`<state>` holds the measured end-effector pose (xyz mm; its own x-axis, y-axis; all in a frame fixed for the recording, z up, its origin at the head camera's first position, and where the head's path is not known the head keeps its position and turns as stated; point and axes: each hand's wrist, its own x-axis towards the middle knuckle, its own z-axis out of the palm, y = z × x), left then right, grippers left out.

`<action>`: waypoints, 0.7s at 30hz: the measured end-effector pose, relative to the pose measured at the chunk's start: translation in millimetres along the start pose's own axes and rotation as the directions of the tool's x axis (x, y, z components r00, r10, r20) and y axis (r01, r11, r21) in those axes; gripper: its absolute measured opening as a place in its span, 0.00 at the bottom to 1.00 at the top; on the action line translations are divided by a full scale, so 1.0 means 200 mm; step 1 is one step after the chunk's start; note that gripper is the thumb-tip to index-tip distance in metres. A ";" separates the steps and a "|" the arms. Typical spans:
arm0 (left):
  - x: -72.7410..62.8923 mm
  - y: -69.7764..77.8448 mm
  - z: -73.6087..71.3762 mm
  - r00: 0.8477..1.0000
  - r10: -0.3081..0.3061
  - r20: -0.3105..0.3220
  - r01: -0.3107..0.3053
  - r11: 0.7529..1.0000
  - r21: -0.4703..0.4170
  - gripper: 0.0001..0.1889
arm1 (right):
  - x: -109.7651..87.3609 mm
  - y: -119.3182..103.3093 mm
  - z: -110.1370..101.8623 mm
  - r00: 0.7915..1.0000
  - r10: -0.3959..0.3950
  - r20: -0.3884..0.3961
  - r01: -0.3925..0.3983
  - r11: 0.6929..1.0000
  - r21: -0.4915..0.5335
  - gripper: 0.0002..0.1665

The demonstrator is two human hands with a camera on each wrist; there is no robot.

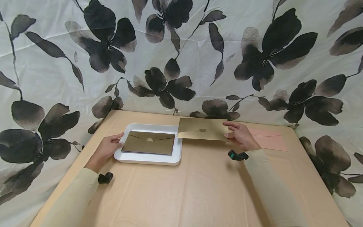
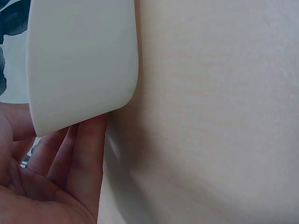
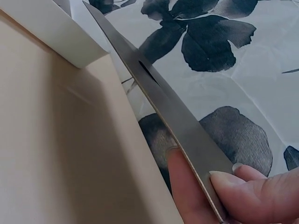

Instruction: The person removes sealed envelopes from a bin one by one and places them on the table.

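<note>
A white tray (image 1: 150, 160) lies on the table's left half, with a gold envelope (image 1: 148, 147) inside it, flap side up. At the tray's left edge, my left hand (image 1: 105, 151) holds the wall; in the left wrist view the fingers (image 2: 86, 158) press against its side. My right hand (image 1: 242, 137) pinches a second gold envelope (image 1: 202, 130) by its right end, thumb on one face and fingers on the other. This envelope is raised above the table, its left end by the tray's right rim. Tilted on edge, it shows its thin side in the right wrist view.
A pink envelope (image 1: 273, 142) lies on the table right of my right hand, partly hidden by it. Behind the wooden table (image 1: 198, 192) hangs a white cloth (image 1: 210, 72) with dark flowers, close to the back edge.
</note>
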<state>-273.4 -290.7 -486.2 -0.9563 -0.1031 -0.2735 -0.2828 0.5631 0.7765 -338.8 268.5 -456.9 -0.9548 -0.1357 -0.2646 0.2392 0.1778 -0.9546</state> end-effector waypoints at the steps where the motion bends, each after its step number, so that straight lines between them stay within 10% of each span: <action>1: 0.00 0.00 0.00 1.000 -0.001 0.000 0.001 1.000 0.000 0.33 | 0.00 0.00 -0.01 1.000 0.003 0.000 -0.003 1.000 0.003 0.39; 21: -0.01 0.01 0.00 1.000 0.011 0.000 -0.011 1.000 -0.008 0.33 | -0.01 0.03 -0.10 1.000 0.018 0.014 -0.019 0.999 0.034 0.40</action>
<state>-271.7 -288.5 -483.4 -0.9594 -0.0974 -0.2647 -0.2729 0.5576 0.7839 -339.6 289.1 -460.0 -0.9476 -0.1462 -0.2840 0.2632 0.1466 -0.9535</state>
